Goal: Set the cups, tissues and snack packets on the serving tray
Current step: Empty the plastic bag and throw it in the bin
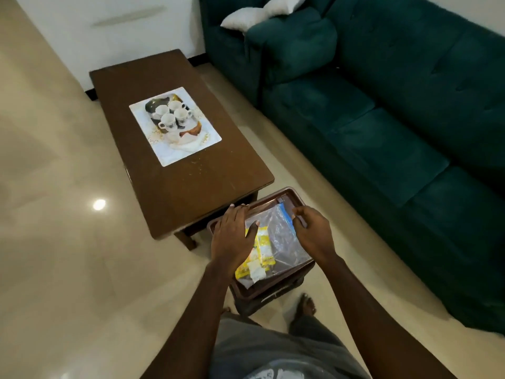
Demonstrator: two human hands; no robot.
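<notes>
A clear zip bag with a blue seal strip lies in a brown tray on a low stool in front of me. Yellow snack packets show inside it. My left hand rests flat on the bag's left side, fingers spread, covering part of the packets. My right hand pinches the bag's right edge at the blue strip. On the coffee table, a white printed serving tray carries several white cups, with what looks like folded white tissue beside them.
The brown coffee table stands just beyond the stool. A dark green sofa with white cushions runs along the right. Glossy tiled floor spreads to the left. My bare foot is beside the stool.
</notes>
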